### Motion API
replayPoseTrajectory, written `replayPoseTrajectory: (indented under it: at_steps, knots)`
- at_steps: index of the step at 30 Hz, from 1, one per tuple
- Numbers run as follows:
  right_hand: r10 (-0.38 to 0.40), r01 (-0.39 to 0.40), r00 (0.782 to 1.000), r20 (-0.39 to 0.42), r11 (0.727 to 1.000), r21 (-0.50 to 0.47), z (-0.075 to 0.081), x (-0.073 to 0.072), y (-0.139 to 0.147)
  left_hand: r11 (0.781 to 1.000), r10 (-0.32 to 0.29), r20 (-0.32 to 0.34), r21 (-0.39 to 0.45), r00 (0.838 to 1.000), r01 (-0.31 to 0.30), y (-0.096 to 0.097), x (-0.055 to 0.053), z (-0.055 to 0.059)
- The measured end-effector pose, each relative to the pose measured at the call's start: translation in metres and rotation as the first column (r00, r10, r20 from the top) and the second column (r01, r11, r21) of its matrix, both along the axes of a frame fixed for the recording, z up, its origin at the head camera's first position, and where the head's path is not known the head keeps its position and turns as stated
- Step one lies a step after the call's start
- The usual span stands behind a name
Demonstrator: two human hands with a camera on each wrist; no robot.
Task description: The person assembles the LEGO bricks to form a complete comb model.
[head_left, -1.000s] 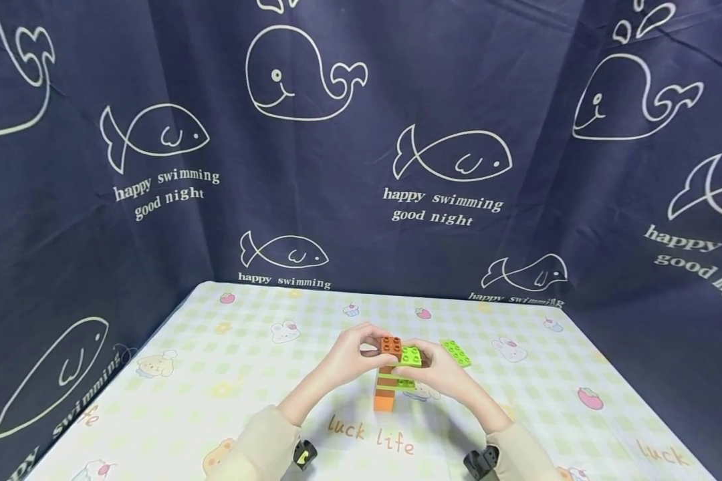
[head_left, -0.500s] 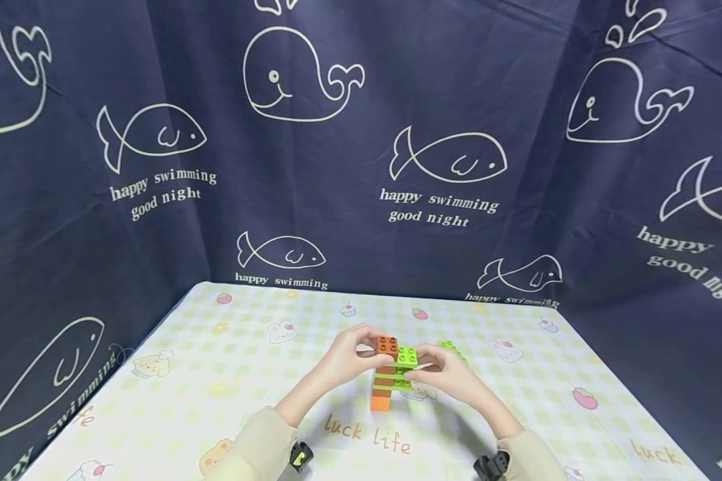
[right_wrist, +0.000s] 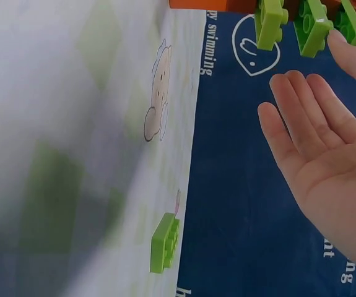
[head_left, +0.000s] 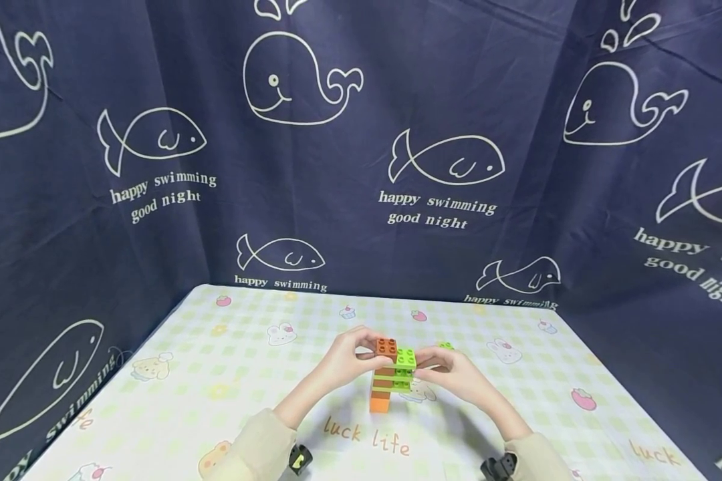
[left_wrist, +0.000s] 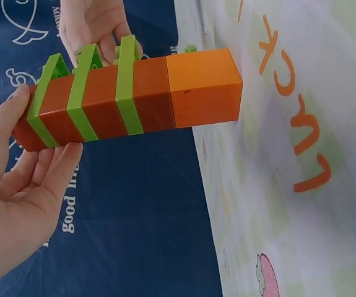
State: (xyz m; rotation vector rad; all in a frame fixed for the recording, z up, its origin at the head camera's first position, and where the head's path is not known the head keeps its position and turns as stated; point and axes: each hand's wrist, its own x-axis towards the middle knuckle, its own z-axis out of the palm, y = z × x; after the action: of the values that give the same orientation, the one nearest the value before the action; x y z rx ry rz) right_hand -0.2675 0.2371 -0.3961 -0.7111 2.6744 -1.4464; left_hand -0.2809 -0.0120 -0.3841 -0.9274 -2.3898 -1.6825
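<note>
A tower of toy building bricks (left_wrist: 106, 102) stands upright on the table, an orange brick (head_left: 380, 401) at its foot. Above it, brown bricks alternate with thin green plates (left_wrist: 129, 86) that jut out on the right. My left hand (head_left: 349, 354) grips the tower's upper part at the top brown brick (head_left: 386, 345), thumb on one side and fingers on the other. To the right, my right hand (right_wrist: 326, 148) has its fingers extended and holds nothing. Its thumb tip is at the middle green plate; whether they touch I cannot tell.
A loose green plate (right_wrist: 160, 244) lies on the table beyond my right hand, mostly hidden by it in the head view. The patterned tablecloth (head_left: 265, 374) surrounds the tower. A dark blue curtain (head_left: 349, 214) hangs behind and at the sides.
My right hand has let go of the top green plate and moved slightly right, its fingers loosening. The left hand keeps its grip on the tower. The loose plate is now more hidden.
</note>
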Motion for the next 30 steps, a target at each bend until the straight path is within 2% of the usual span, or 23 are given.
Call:
replayPoseTrajectory:
  at_steps: [8,19,21,27,30]
  knots:
    - [-0.036,0.037,0.997,-0.073,0.999,0.004,-0.002,-0.007,0.005,1.000,0.012,0.009,-0.005,1.000,-0.012,-0.001,-0.001,-0.003]
    - [-0.148,0.147,0.988,-0.052,0.989,-0.017,-0.002,-0.014,0.005,1.000,0.006,0.034,0.009,0.999,-0.006,-0.002,0.000,-0.002]
    - [-0.182,0.182,0.982,-0.059,0.983,-0.012,0.001,-0.013,0.003,1.000,0.006,0.036,0.009,0.999,-0.006,-0.002,0.000,-0.002]
    - [-0.296,0.297,0.952,-0.076,0.955,-0.008,-0.002,-0.022,0.005,1.000,0.008,0.028,0.000,1.000,-0.008,-0.001,-0.002,-0.001]
    - [-0.328,0.327,0.941,-0.083,0.945,-0.023,-0.007,-0.028,0.008,1.000,0.006,0.023,0.000,1.000,-0.006,0.000,-0.003,-0.001]
